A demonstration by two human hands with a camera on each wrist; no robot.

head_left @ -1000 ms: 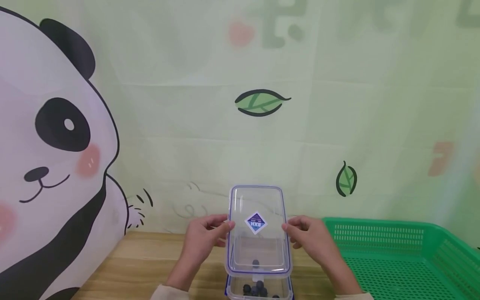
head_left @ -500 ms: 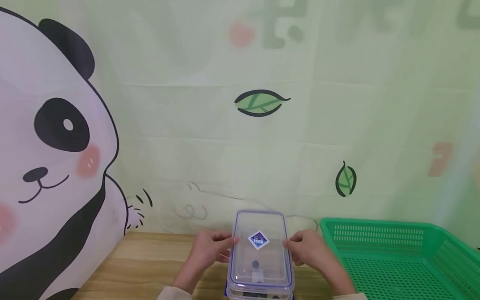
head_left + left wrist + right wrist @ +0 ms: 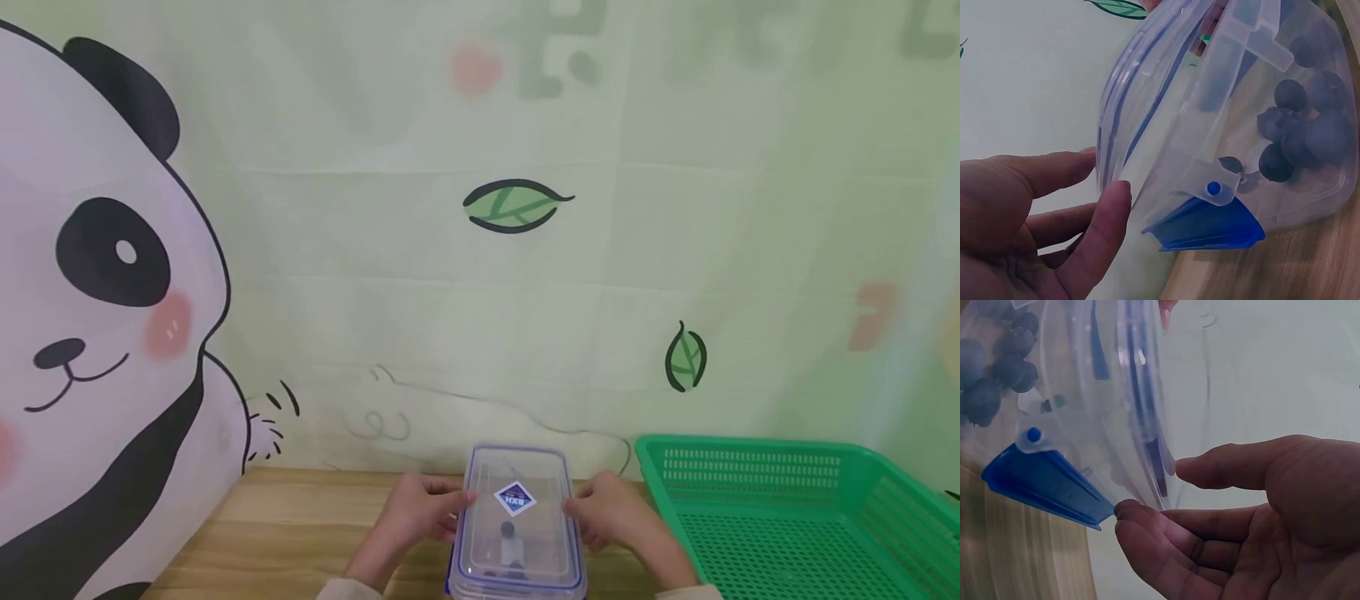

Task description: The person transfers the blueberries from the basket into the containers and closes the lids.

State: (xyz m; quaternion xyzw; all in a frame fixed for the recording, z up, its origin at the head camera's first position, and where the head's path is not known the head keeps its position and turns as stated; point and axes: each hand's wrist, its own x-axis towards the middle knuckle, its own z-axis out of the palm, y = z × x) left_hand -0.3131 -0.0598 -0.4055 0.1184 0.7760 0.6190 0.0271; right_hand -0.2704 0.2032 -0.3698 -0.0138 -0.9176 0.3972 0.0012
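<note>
A clear lid (image 3: 480,537) with a blue seal and a diamond sticker lies over a clear food container (image 3: 1335,200). Several blueberries (image 3: 1289,95) rest inside the container. In the left wrist view, a gap shows between lid and container rim, so the lid sits tilted. My left hand (image 3: 422,510) pinches the lid's left edge between thumb and fingers. On the opposite edge, my right hand (image 3: 611,512) pinches it likewise. A blue side latch (image 3: 1210,225) hangs swung out in the left wrist view, and another latch (image 3: 1047,487) in the right wrist view.
To the right stands a green plastic basket (image 3: 757,458) with slotted walls. The wooden table (image 3: 300,512) runs back to a pale green cloth (image 3: 360,317) printed with a panda and leaves.
Both hands have lowered the lid from a raised, steep position down over the container. It now covers the container's opening in the head view, where the blueberries were seen uncovered before.
</note>
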